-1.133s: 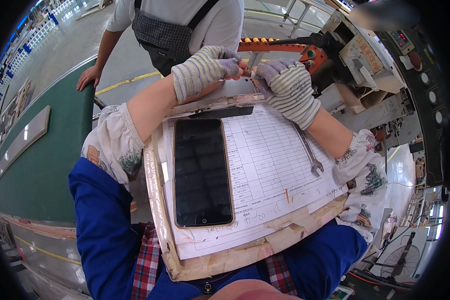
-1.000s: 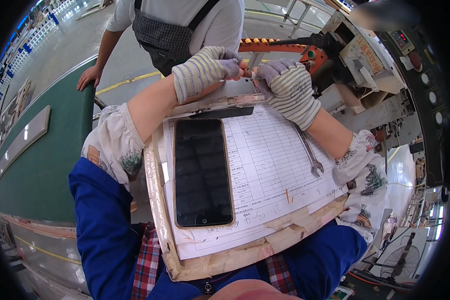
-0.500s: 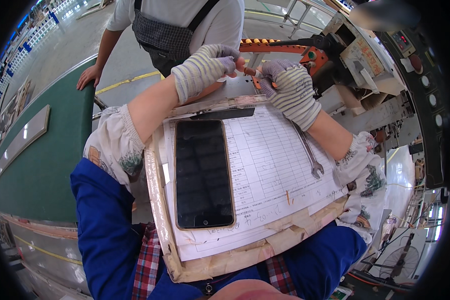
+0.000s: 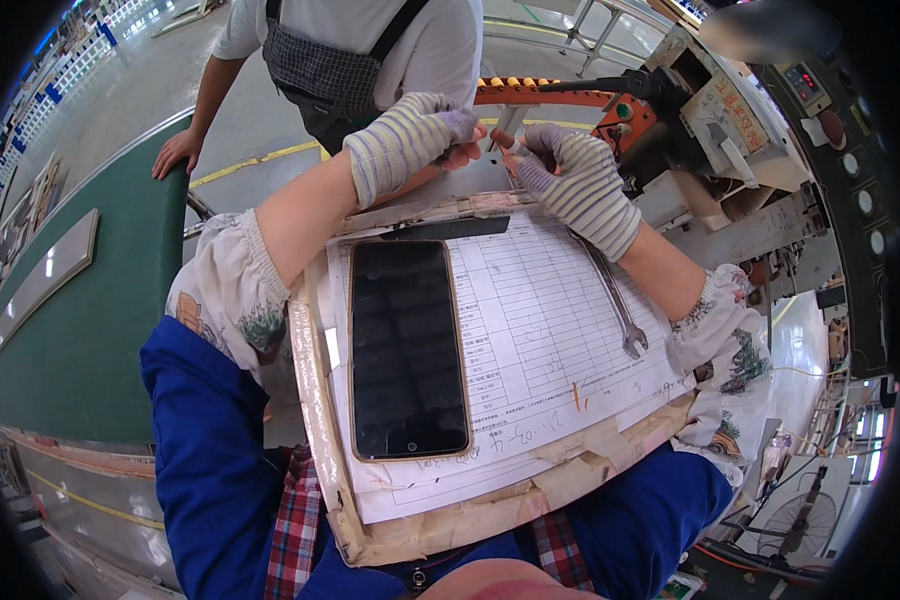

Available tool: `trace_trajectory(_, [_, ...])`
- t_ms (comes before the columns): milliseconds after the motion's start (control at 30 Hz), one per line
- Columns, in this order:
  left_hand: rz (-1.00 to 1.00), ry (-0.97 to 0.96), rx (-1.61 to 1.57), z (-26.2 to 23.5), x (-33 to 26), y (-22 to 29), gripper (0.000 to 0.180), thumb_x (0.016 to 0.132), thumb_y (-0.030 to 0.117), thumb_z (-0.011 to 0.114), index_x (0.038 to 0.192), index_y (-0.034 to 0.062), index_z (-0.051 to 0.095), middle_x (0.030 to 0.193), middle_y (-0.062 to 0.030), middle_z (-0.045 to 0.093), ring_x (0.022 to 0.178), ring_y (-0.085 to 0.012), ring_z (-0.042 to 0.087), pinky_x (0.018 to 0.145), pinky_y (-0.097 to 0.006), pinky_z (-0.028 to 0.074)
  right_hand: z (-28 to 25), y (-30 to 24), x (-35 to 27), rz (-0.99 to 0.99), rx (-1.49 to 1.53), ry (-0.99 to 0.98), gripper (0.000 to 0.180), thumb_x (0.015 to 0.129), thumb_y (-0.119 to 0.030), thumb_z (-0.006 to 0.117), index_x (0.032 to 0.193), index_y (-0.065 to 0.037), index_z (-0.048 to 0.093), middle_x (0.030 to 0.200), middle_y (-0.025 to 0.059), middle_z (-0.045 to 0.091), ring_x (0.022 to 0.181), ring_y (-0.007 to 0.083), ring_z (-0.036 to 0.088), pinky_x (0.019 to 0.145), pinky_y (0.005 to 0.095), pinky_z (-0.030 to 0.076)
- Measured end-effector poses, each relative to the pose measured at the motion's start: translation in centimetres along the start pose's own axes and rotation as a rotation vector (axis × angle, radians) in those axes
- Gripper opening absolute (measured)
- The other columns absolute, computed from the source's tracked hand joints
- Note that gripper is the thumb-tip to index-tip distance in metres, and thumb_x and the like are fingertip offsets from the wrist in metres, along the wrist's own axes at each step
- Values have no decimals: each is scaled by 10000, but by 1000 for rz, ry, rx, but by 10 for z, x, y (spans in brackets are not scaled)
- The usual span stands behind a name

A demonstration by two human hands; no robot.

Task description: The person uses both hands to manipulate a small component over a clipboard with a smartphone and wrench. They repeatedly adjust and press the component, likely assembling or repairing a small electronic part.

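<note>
Both my hands wear striped, fingerless knit gloves and are raised beyond the far edge of a taped board (image 4: 315, 400). My left hand (image 4: 415, 135) has its fingers curled together, and what they hold, if anything, is hidden. Opposite it, a little apart, my right hand (image 4: 580, 175) is closed, with a small brown piece (image 4: 503, 138) at its fingertips. Whether that piece is held or wrapped round a finger is unclear. Printed sheets (image 4: 530, 330) lie on the board. A black phone (image 4: 408, 350) rests on them at left, and an open-end wrench (image 4: 618, 300) lies at right, below my right wrist.
Across from me stands a person in a checked apron (image 4: 325, 65), one hand (image 4: 178, 152) on a green-topped table (image 4: 80, 320). A pale strip (image 4: 50, 275) lies on that table. An orange roller conveyor (image 4: 515, 95) stands behind my hands, and a control panel (image 4: 850, 180) at right.
My hands have drawn slightly apart at the fingertips. The brown piece by my right fingers has tilted upward. Phone, wrench and sheets stay put.
</note>
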State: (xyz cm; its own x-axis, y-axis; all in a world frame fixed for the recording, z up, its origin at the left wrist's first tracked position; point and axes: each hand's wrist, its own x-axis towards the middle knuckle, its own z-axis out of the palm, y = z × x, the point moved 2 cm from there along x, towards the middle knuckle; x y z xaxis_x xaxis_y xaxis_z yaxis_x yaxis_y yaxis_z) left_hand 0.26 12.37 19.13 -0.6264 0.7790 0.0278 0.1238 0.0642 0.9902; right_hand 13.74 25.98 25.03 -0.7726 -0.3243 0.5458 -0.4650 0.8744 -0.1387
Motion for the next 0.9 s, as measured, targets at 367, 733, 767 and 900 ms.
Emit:
trace_trajectory(367, [163,-90,-125,7,-13,10,280,769,159,678,949,-29,576,809,-99,611,732,-134,573,690,-227,479,4,6,-3,176,256,-132,260,860,-219,539,954,19,583,761,39,607,704,67,524,633,215,438])
trace_trajectory(733, [50,-190,-414,14,-20,32,174,769,73,641,905,-15,579,881,-102,622,852,-149,587,805,-236,448,8,12,-5,364,803,-54,243,872,-179,498,979,24,580,802,55,609,774,94,528,740,225,433])
trace_trajectory(767, [84,-187,-401,15,-23,33,154,768,62,631,893,-8,575,888,-95,621,857,-145,585,804,-235,448,8,13,-5,370,719,-55,242,870,-181,501,964,25,585,814,54,608,781,94,529,740,226,433])
trace_trajectory(900, [204,-217,-329,15,-31,34,113,755,13,585,864,15,555,884,-58,605,847,-123,568,792,-233,446,17,19,-6,360,483,5,245,860,-195,515,935,22,597,864,45,603,800,101,536,744,226,431])
